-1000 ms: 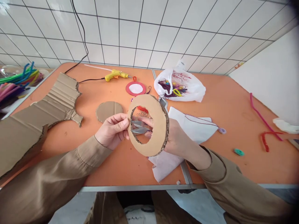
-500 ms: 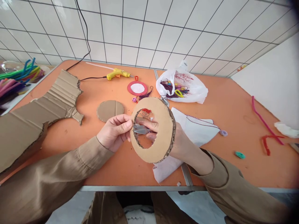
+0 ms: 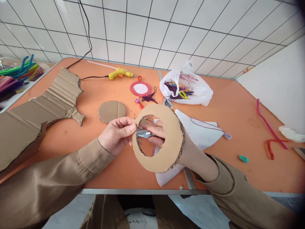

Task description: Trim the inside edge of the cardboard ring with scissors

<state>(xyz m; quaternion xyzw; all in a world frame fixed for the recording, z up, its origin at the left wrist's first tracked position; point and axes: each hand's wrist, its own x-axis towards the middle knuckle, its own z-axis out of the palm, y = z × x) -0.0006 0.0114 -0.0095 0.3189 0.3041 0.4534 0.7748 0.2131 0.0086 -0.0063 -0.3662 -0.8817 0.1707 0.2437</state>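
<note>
Between thumb and fingers, my left hand [image 3: 121, 132] pinches the left edge of a cardboard ring [image 3: 170, 141]. My right hand [image 3: 156, 133] reaches behind the ring, and its fingers show through the hole, closed on small scissors [image 3: 143, 133]. The blades lie against the inner left rim, close to my left thumb. The ring hides the scissors' handles and part of my right hand. A cardboard disc [image 3: 111, 111] lies on the table beyond my left hand.
Torn cardboard [image 3: 54, 98] covers the table's left. Behind are a yellow glue gun [image 3: 120, 73], a red-rimmed round piece [image 3: 140, 88] and a plastic bag [image 3: 200, 89] of trinkets. White cloth [image 3: 202, 130] lies under my right forearm. Pipe cleaners [image 3: 271, 124] are at right.
The ring has shifted slightly down and right, with its right side lower. The scissor blades look closer together, and my right fingers have moved slightly right.
</note>
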